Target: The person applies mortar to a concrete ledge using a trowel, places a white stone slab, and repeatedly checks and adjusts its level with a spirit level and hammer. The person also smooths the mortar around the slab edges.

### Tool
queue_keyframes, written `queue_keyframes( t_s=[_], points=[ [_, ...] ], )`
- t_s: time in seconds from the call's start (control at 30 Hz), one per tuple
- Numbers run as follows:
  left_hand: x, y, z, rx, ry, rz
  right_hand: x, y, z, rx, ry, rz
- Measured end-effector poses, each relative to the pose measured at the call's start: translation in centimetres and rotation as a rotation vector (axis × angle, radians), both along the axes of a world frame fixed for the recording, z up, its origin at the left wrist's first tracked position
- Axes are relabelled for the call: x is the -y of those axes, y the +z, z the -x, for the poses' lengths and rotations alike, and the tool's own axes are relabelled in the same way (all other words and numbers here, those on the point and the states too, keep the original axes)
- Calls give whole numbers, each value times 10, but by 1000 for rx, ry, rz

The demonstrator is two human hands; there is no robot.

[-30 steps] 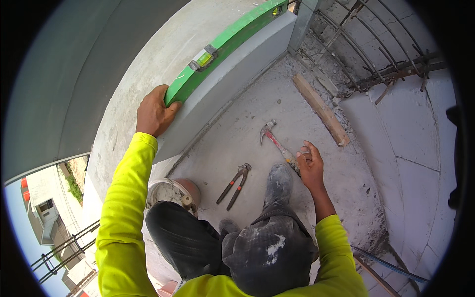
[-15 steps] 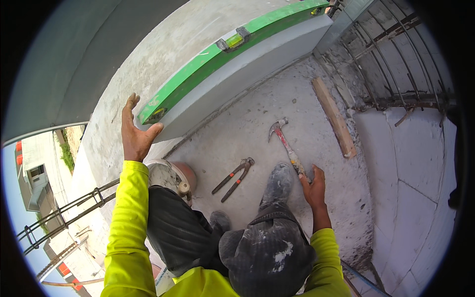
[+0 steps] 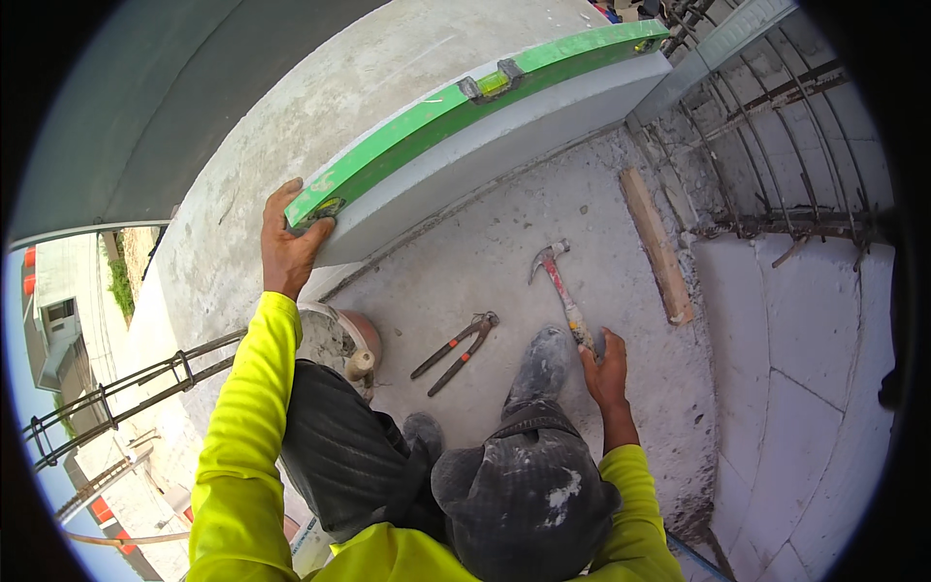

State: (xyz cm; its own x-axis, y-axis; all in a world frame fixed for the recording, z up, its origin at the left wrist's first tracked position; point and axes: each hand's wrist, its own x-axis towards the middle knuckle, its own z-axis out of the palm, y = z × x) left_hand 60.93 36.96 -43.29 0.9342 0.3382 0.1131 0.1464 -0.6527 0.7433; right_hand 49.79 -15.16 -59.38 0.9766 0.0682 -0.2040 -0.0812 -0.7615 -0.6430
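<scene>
A long green spirit level (image 3: 407, 136) lies along the top of a grey block wall (image 3: 465, 175). My left hand (image 3: 292, 242) closes on its near left end, thumb on the front face and fingers over the top. On the rough concrete floor, my right hand (image 3: 606, 369) has its fingers round the lower handle end of a claw hammer (image 3: 564, 291), which has a red and worn yellowish handle. The hammer head points away from me. Left of it lie end-cutting pincers (image 3: 456, 351) with dark handles and orange bands, touched by neither hand.
A mortar-stained bucket (image 3: 364, 335) stands by my left knee. A wooden strip (image 3: 657, 247) lies at the right, near steel rebar (image 3: 790, 126) and a white block wall (image 3: 795, 369). More tied rebar (image 3: 116, 403) juts in at left. My boot (image 3: 545, 364) is beside the hammer handle.
My left hand has moved from open beside the spirit level's end to closed on it. My right hand stays at the hammer handle. The view has shifted slightly.
</scene>
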Motion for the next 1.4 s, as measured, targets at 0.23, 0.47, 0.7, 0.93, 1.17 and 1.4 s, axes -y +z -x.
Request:
queue_keyframes(
  t_s=[0.23, 0.47, 0.7, 0.93, 1.17, 1.4],
  points=[
    [5, 3, 1, -55, 41, 11, -13, -4, -18, -27, 12, -8],
    [1, 4, 4, -50, 63, 89, -21, 1, -41, 38, 64, 11],
    [-4, 0, 5, -29, 32, 71, -30, 13, -82, 125, 55, -36],
    [-7, -4, 5, -22, 31, 60, -46, 64, -188, 322, -127, -222],
    [-7, -7, 5, 0, 27, 71, -69, 149, -350, 868, 103, -24],
    [-9, -10, 7, 4, 18, 132, -80, 187, -451, 1027, 504, 486]
  ],
)
